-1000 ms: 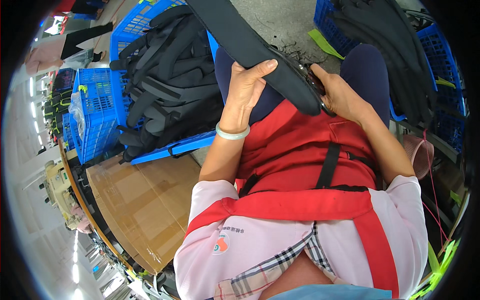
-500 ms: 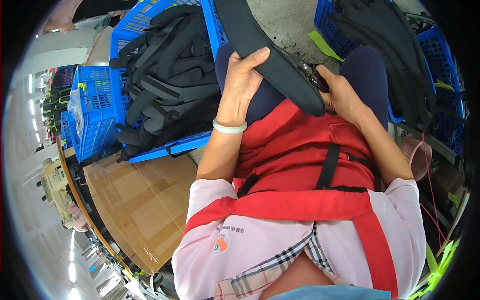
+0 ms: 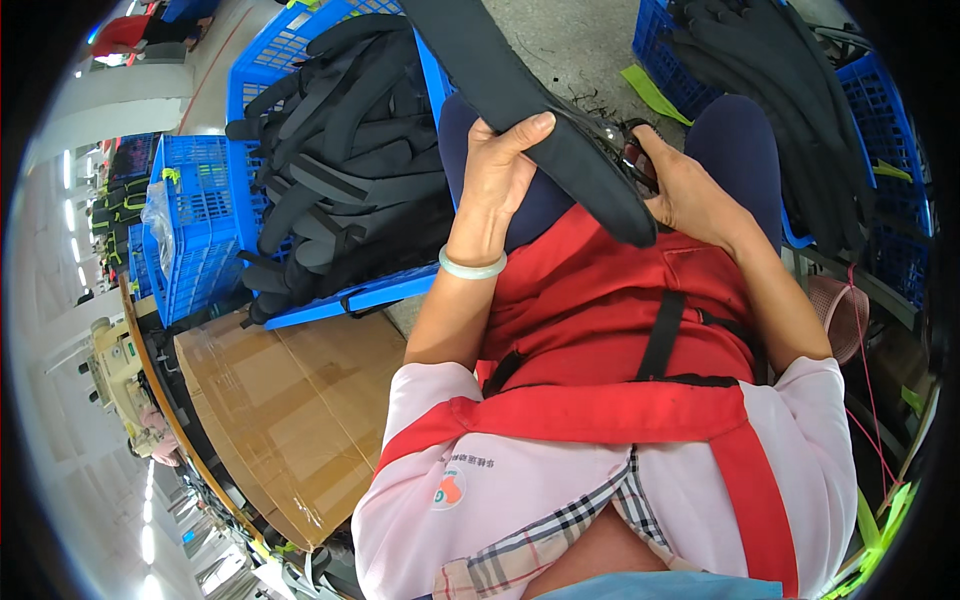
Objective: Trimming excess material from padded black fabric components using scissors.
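A long black padded strap (image 3: 560,130) slants across my lap, its rounded end near the red apron (image 3: 620,300). My left hand (image 3: 503,165) grips the strap's left edge, thumb lying on top and fingers curled beneath. At the strap's other edge, my right hand (image 3: 692,195) is closed round the dark handles of scissors (image 3: 640,162). Their metal part shows beside the strap, while the blade tips are hidden behind it.
On the left, a blue plastic crate (image 3: 345,307) holds many black padded straps (image 3: 350,180). Another blue crate (image 3: 657,50) at the right carries long black pieces (image 3: 775,120). A cardboard box (image 3: 290,410) lies at lower left; a yellow-green strip (image 3: 655,93) lies on the floor.
The strap's rounded end has shifted slightly down and right. My left hand has moved a little right and down with it, while my right hand stays by the strap's edge with the scissors.
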Tool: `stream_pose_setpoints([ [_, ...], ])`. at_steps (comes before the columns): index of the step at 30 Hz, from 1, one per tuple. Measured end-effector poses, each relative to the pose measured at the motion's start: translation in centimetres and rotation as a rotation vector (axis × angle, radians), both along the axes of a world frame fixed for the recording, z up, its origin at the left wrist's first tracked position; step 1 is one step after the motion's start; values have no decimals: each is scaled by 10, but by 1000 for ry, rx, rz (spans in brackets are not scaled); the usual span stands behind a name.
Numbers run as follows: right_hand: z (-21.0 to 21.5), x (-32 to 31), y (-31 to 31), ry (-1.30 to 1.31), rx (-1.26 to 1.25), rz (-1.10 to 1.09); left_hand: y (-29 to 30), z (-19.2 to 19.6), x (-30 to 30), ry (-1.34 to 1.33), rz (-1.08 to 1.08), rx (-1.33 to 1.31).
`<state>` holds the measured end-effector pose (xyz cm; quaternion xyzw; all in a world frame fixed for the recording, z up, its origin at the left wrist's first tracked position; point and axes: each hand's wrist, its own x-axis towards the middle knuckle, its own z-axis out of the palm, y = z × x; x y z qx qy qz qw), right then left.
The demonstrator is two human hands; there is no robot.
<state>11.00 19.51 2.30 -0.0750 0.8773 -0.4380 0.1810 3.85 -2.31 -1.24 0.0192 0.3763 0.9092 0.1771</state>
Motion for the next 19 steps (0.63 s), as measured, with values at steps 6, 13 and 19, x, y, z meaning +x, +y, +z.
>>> stream_pose_setpoints([
  [6,-21,-1,-3,31,-26,-2,5,1,3,11,-51,-9],
  [13,-12,-1,-1,61,-36,33,0,-1,3,-9,-28,-9],
  [19,-10,3,7,12,14,46,2,-4,4,20,-50,-5],
])
